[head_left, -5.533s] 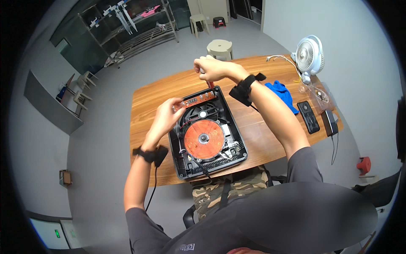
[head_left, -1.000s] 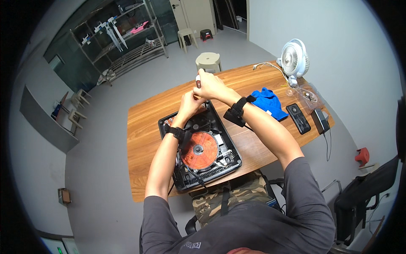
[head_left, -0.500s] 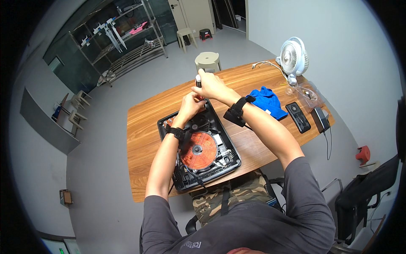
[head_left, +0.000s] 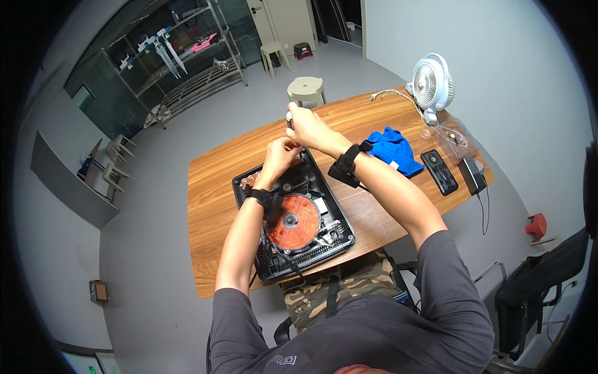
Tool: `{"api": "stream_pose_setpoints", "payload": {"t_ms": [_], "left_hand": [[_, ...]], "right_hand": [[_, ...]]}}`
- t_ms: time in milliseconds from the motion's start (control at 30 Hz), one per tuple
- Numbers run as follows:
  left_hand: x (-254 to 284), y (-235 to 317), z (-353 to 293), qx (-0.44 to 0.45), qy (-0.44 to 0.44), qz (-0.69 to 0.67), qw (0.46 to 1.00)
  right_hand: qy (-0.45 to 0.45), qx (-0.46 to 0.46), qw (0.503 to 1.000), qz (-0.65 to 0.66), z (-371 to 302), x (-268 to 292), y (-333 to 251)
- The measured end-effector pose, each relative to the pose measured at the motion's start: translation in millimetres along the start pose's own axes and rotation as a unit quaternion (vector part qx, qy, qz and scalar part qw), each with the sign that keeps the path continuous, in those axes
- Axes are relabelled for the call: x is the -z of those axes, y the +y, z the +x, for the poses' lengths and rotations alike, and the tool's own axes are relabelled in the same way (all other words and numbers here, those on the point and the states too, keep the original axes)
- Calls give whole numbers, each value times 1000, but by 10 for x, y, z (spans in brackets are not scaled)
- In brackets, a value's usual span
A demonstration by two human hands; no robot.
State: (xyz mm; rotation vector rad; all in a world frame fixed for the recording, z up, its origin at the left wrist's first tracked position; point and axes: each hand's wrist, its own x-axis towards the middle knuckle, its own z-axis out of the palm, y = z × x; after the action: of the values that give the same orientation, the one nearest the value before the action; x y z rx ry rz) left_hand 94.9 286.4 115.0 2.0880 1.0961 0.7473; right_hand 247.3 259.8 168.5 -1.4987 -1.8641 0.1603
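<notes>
On the table lies an opened induction cooker, a black housing with its inside showing. A round copper-coloured coil fills its near half. My right hand is wrapped round the screwdriver, whose black-and-white handle stands upright above the cooker's far end. Just below, my left hand is closed, its fingertips pinched together at the cooker's far edge beside the screwdriver's lower end. Whatever the left fingers hold is hidden, as is the screwdriver's tip.
Right of the cooker are a blue cloth, a black phone and a black box-shaped device with a cord. A white fan stands at the far right corner by a clear plastic bag. A beige stool is beyond the table.
My right hand and the screwdriver have shifted very slightly left, and the handle's visible part is more covered by the fingers. The left hand and the cooker stay nearly in place.
</notes>
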Motion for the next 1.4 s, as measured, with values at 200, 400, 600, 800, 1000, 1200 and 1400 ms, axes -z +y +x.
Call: {"api": "stream_pose_setpoints", "payload": {"t_ms": [200,400,600,800,1000,1200,1400], "left_hand": [[3,-18,-4,28,1,-7,1000],[-15,-24,29,26,4,-6,1000],[-53,-262,51,-36,4,81,996],[-54,-250,-67,-50,-31,63,996],[-8,-252,-194,-64,-19,64,996],[37,-228,-309,-66,3,59,996],[175,-397,-502,-72,25,81,994]], "right_hand": [[36,11,999,-1,-7,-41,-7],[56,24,998,17,43,-89,93],[56,32,998,16,37,-3,-9],[45,12,998,30,31,90,-54],[40,5,998,46,3,149,-186],[58,18,997,39,-12,117,-274],[42,34,996,72,-88,128,-491]]}}
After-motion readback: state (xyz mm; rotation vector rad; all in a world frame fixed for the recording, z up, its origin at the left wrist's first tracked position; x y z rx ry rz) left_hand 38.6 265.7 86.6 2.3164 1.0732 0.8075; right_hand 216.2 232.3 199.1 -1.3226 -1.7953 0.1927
